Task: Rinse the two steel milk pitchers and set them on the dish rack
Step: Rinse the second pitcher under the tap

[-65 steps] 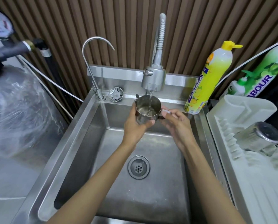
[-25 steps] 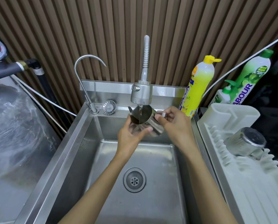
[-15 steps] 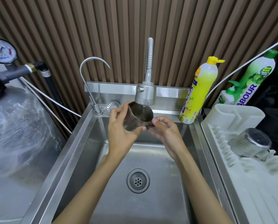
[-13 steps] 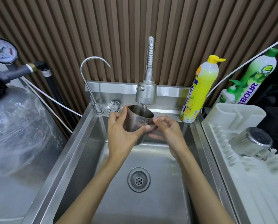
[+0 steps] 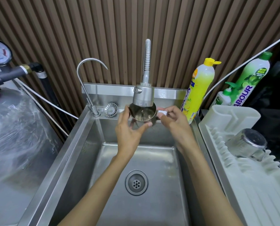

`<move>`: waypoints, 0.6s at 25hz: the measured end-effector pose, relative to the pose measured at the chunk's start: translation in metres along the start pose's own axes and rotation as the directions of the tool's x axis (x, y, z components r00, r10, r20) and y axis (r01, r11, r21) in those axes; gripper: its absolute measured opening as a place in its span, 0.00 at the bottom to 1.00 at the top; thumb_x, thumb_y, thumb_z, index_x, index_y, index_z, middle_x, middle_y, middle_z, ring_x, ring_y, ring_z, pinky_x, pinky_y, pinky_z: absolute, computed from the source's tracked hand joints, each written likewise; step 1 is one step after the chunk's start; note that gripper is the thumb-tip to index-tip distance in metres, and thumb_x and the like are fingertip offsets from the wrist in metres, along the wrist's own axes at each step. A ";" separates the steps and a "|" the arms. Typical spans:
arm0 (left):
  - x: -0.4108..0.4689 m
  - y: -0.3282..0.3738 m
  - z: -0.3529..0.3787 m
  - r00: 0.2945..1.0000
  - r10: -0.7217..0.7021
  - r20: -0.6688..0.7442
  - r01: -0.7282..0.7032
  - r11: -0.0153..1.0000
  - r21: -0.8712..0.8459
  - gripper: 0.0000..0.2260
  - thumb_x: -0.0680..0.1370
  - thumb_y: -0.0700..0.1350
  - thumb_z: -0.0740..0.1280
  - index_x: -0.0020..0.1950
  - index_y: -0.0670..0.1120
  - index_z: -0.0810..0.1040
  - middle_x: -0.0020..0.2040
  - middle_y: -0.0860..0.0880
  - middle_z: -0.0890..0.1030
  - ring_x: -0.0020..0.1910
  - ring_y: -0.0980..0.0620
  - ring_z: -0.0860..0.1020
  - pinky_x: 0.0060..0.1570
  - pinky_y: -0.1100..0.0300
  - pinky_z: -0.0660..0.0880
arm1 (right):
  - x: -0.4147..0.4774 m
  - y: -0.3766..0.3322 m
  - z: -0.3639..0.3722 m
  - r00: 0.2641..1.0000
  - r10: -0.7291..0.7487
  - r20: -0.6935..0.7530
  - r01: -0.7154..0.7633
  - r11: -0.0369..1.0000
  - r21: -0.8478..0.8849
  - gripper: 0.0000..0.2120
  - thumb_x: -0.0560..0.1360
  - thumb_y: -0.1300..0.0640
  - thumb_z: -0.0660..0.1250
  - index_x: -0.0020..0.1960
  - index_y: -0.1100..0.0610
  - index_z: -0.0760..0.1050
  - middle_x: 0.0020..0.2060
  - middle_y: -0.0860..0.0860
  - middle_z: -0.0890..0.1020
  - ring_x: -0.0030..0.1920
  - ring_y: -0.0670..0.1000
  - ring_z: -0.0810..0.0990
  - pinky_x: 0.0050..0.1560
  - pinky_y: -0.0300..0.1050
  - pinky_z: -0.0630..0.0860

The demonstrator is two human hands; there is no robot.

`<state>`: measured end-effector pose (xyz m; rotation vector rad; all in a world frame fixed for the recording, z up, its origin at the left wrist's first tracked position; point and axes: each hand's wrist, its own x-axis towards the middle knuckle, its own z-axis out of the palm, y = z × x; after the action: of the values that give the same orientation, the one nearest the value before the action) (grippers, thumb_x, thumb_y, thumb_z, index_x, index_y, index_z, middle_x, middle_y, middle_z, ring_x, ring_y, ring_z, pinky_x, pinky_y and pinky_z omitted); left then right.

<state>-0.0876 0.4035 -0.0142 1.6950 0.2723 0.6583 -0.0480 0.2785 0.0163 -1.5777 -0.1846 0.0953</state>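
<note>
A steel milk pitcher (image 5: 142,113) is held under the spray faucet head (image 5: 143,95), its open mouth tipped toward me. My right hand (image 5: 172,122) grips its handle on the right side. My left hand (image 5: 129,130) cups the pitcher's body from the left and below, thumb reaching under its rim. A second steel pitcher (image 5: 246,144) lies upside down on the white dish rack (image 5: 256,190) at the right. Whether water is running is hard to tell.
The steel sink basin (image 5: 160,201) with its drain (image 5: 136,182) lies below my hands. A thin gooseneck tap (image 5: 88,85) and a strainer (image 5: 110,110) stand at the back left. A yellow soap bottle (image 5: 199,88) and a green bottle (image 5: 248,80) stand at the back right. A plastic-wrapped tank (image 5: 13,136) fills the left.
The pitcher has turned from upright to mouth facing me and moved up close under the faucet head. My right hand has shifted to the handle; my left has slid lower under the body.
</note>
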 end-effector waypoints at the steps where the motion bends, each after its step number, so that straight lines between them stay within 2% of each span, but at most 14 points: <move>1: 0.004 0.000 -0.002 0.996 0.083 -0.023 -0.081 0.992 0.092 0.33 0.63 0.42 0.79 0.65 0.47 0.71 0.58 0.52 0.74 0.55 0.58 0.75 0.58 0.66 0.73 | 0.003 0.008 0.002 0.997 0.051 0.065 -0.062 0.983 0.174 0.08 0.75 0.65 0.64 0.39 0.56 0.69 0.48 0.51 0.82 0.48 0.46 0.80 0.55 0.39 0.73; 2: 0.005 0.000 -0.005 0.987 0.158 -0.025 -0.151 0.971 0.187 0.34 0.63 0.42 0.79 0.67 0.45 0.71 0.60 0.49 0.74 0.56 0.58 0.74 0.60 0.65 0.72 | 0.006 0.017 0.004 0.988 0.089 0.128 -0.126 0.941 0.315 0.08 0.76 0.66 0.62 0.39 0.57 0.69 0.48 0.52 0.82 0.50 0.50 0.79 0.59 0.42 0.73; 4: 0.000 0.003 -0.012 0.968 0.251 -0.017 -0.236 0.930 0.283 0.34 0.63 0.40 0.78 0.67 0.45 0.71 0.59 0.48 0.72 0.54 0.65 0.72 0.58 0.71 0.71 | 0.005 0.029 0.011 0.965 0.129 0.229 -0.226 0.854 0.469 0.08 0.76 0.66 0.61 0.39 0.58 0.70 0.43 0.54 0.82 0.50 0.55 0.79 0.61 0.47 0.75; 6: -0.009 0.006 -0.021 0.958 0.283 -0.038 -0.253 0.903 0.348 0.34 0.62 0.46 0.78 0.67 0.46 0.73 0.54 0.51 0.69 0.52 0.66 0.71 0.54 0.73 0.70 | 0.000 0.034 0.015 0.951 0.156 0.266 -0.269 0.841 0.470 0.08 0.76 0.65 0.62 0.39 0.58 0.71 0.37 0.52 0.83 0.44 0.54 0.81 0.54 0.49 0.80; 7: -0.011 0.006 -0.024 0.961 0.270 -0.057 -0.226 0.888 0.400 0.36 0.60 0.52 0.77 0.67 0.46 0.73 0.52 0.51 0.68 0.52 0.61 0.71 0.53 0.69 0.70 | -0.002 0.034 0.015 0.949 0.177 0.259 -0.277 0.862 0.424 0.08 0.76 0.64 0.63 0.38 0.58 0.72 0.35 0.51 0.83 0.42 0.54 0.82 0.51 0.49 0.82; 9: -0.015 0.004 -0.027 0.984 0.155 -0.089 -0.098 0.883 0.458 0.41 0.59 0.60 0.76 0.68 0.45 0.72 0.49 0.51 0.68 0.52 0.52 0.71 0.53 0.63 0.68 | -0.005 0.030 0.014 0.953 0.226 0.201 -0.276 0.921 0.273 0.06 0.75 0.60 0.66 0.38 0.58 0.73 0.33 0.53 0.83 0.39 0.54 0.82 0.46 0.53 0.83; 11: -0.019 0.000 -0.024 0.995 -0.002 -0.101 0.046 0.901 0.431 0.40 0.61 0.60 0.76 0.68 0.44 0.72 0.47 0.49 0.69 0.50 0.52 0.72 0.52 0.69 0.65 | -0.006 0.022 0.011 0.964 0.252 0.084 -0.258 0.963 0.074 0.07 0.72 0.57 0.69 0.38 0.57 0.74 0.36 0.56 0.83 0.36 0.55 0.83 0.41 0.54 0.83; 13: -0.023 -0.005 -0.019 0.993 -0.108 -0.051 0.119 0.917 0.380 0.29 0.63 0.58 0.76 0.60 0.45 0.78 0.46 0.49 0.75 0.45 0.54 0.75 0.45 0.73 0.64 | -0.006 0.007 0.008 0.980 0.193 -0.057 -0.200 0.962 -0.186 0.09 0.69 0.54 0.72 0.36 0.57 0.75 0.37 0.56 0.84 0.36 0.56 0.83 0.40 0.55 0.83; 15: -0.022 -0.011 -0.015 0.976 -0.208 0.059 0.188 0.951 0.244 0.20 0.64 0.55 0.76 0.52 0.48 0.81 0.46 0.51 0.82 0.46 0.59 0.79 0.48 0.73 0.70 | -0.008 -0.007 0.005 0.993 0.007 -0.116 -0.065 0.859 -0.509 0.09 0.69 0.52 0.72 0.37 0.57 0.76 0.36 0.54 0.84 0.39 0.56 0.83 0.45 0.51 0.80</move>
<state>-0.1121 0.4069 -0.0295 1.8889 0.4703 0.4157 -0.0567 0.2821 0.0230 -2.1165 -0.0955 -0.0158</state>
